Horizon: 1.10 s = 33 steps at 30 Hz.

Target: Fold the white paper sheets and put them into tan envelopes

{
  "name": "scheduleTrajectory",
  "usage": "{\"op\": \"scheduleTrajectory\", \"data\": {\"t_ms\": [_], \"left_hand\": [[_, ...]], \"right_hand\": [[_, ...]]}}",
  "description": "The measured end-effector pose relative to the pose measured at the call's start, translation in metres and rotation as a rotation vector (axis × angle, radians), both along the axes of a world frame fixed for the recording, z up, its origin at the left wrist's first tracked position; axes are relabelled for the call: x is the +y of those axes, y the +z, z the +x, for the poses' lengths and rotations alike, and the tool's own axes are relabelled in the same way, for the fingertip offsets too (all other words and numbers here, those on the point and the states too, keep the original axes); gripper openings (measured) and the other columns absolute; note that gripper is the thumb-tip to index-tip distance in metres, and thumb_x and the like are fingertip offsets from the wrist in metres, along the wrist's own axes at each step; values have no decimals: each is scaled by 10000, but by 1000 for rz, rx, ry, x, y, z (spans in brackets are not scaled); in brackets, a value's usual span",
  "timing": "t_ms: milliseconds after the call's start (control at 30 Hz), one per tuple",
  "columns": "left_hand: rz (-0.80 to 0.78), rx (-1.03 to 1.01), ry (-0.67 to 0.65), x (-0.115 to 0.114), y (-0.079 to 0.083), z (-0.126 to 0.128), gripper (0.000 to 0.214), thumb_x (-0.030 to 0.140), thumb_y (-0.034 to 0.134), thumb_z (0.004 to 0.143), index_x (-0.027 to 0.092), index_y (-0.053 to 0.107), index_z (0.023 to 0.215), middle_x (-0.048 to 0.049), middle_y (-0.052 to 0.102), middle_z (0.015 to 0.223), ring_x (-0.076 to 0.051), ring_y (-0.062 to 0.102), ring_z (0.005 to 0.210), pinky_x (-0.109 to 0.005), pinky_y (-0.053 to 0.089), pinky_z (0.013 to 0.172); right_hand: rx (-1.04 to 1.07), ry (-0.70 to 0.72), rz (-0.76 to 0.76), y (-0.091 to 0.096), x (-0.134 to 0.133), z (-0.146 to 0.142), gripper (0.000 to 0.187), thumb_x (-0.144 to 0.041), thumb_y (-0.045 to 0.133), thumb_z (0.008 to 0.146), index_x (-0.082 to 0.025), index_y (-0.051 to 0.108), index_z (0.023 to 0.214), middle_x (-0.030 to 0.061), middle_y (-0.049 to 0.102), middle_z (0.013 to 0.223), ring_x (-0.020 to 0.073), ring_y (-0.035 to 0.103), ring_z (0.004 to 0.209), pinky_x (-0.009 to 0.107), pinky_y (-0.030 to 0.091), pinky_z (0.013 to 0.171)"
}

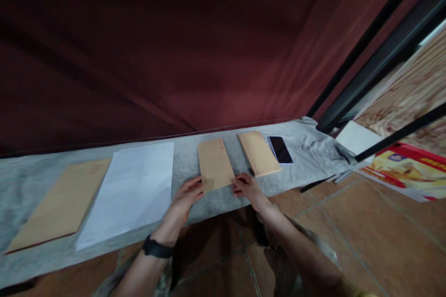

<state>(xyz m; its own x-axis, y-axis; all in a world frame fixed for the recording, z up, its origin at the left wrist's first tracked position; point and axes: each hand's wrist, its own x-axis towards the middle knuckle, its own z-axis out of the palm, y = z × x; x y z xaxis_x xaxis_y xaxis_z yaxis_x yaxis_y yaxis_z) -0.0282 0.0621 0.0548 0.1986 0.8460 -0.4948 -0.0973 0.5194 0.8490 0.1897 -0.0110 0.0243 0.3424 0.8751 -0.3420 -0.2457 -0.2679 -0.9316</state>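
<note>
Between and beyond the fingers [241, 184], an envelope [216, 162] is stretching across the cloth [186, 162], left hand [186, 195] and right hand [249, 188] pinching its near corners. Light, even pressure should be keeping it uncreased.

From here I count a left hand [188, 193] and a right hand [246, 186], two in all. The envelopes [216, 162] make three lots, and how many each has I cannot tell. I count one paper pile [134, 190] whose sheets I cannot number, one phone [280, 150], one wristband [158, 247], one desk [186, 158], one box [409, 174] and one curtain [174, 55].
</note>
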Motion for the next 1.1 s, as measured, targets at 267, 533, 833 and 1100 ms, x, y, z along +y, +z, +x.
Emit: {"op": "scheduleTrajectory", "data": {"t_ms": [267,533,833,1100], "left_hand": [[-16,-78,79,1,4,9,409,168,935,581,179,725,932,-41,748,895,-166,723,832,-284,602,780],[-75,-172,-22,-3,0,11,464,166,942,546,156,729,958,-74,775,931,-191,737,749,-342,617,767],[50,-151,-64,-8,5,19,392,209,904,567,169,708,905,-48,762,854,-161,714,760,-277,582,722],[27,-298,-73,-4,3,21,427,188,916,548,160,700,916,-28,746,849,-124,688,726,-239,550,701]], "right_hand": [[315,-66,66,10,-4,-2,544,-480,980,483,-213,623,795,1,691,766,225,735,755,383,589,756],[252,-77,50,11,-2,-3,514,-477,971,512,-206,627,780,0,697,738,209,732,720,363,596,731],[295,-111,53,2,-2,-4,465,-394,962,562,-218,673,879,17,752,808,216,747,698,404,636,729],[274,-107,148,28,4,-5,484,-371,966,563,-208,716,944,20,764,919,181,726,772,323,640,705]]}}
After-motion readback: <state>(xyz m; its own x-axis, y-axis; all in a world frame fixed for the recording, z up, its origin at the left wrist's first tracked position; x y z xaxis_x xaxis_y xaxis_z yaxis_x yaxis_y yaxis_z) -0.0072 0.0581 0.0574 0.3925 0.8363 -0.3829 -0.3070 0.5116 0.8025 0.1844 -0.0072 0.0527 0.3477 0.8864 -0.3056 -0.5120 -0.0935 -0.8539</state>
